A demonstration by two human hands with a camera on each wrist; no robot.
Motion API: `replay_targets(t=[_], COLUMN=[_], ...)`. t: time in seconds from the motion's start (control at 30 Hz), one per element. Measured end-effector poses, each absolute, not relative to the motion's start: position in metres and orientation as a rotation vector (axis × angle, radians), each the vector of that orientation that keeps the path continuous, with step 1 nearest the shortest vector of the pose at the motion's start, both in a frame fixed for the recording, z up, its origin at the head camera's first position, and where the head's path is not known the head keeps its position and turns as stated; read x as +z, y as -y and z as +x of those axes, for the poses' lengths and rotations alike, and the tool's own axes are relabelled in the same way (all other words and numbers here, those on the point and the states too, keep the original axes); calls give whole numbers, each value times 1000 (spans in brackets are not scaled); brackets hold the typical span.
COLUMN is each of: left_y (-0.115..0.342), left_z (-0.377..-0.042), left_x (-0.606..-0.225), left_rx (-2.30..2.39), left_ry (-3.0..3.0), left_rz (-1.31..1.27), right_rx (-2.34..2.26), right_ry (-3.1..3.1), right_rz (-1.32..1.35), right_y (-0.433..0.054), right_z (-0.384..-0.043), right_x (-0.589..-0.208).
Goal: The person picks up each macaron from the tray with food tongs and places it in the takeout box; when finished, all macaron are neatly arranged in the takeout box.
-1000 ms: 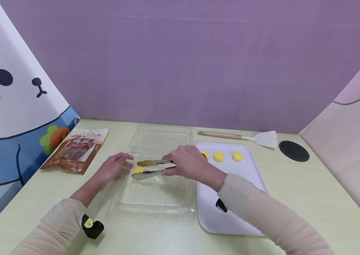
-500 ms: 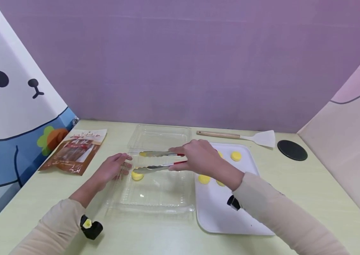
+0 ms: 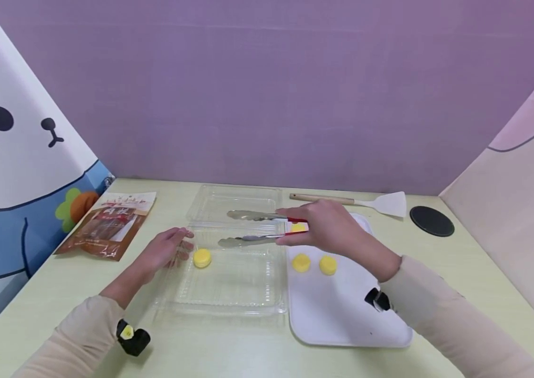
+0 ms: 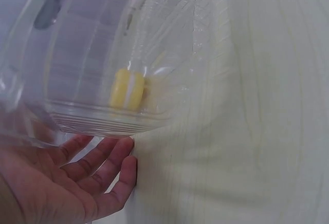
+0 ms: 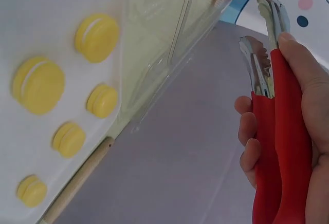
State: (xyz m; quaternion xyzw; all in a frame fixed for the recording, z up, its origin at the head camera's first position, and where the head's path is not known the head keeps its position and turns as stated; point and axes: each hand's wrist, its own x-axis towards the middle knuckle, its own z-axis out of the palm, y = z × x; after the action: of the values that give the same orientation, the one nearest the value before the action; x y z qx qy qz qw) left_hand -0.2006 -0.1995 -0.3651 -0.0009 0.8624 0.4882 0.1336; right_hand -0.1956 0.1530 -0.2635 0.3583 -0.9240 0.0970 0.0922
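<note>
My left hand (image 3: 167,249) rests against the left wall of a clear plastic clamshell box (image 3: 231,283), its fingers loosely bent along the outside in the left wrist view. A yellow macaron (image 3: 202,258) with a pale filling lies in the box near that wall; in the left wrist view this macaron (image 4: 127,89) shows through the plastic. My right hand (image 3: 330,226) grips red-handled metal tongs (image 5: 290,142) above the box's right side. The tong tips stand apart with nothing between them. Several yellow macarons (image 5: 38,85) lie on the white tray (image 3: 342,320), some hidden by my right hand in the head view.
The box's lid (image 3: 236,202) lies folded back towards the purple wall. A brown food packet (image 3: 111,226) is at the left. Behind the tray lies a white spatula (image 3: 389,203) with a wooden handle, and a black round disc (image 3: 432,221) sits at the right.
The tongs have let go of the macaron, which now lies in the box. My right hand has moved right and slightly back with the spread tongs. My left hand has stayed at the wall.
</note>
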Motion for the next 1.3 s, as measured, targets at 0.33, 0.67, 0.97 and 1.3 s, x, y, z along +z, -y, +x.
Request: replay_targets(t=[0.33, 0.67, 0.97, 1.3], left_y=[198, 199, 199, 199], left_z=[-200, -199, -200, -200], left_x=[-365, -365, -364, -364], left_rx=[1416, 1408, 1384, 1389], left_ry=[-2510, -2515, -2514, -2512], left_rz=[-7, -2, -18, -15], right_rx=[356, 369, 381, 349], right_ry=[2789, 2839, 2826, 2837], right_rz=[956, 850, 828, 800], right_y=[-186, -224, -259, -294], right_z=[-191, -182, -173, -164], right_x=[-260, -260, -270, -282])
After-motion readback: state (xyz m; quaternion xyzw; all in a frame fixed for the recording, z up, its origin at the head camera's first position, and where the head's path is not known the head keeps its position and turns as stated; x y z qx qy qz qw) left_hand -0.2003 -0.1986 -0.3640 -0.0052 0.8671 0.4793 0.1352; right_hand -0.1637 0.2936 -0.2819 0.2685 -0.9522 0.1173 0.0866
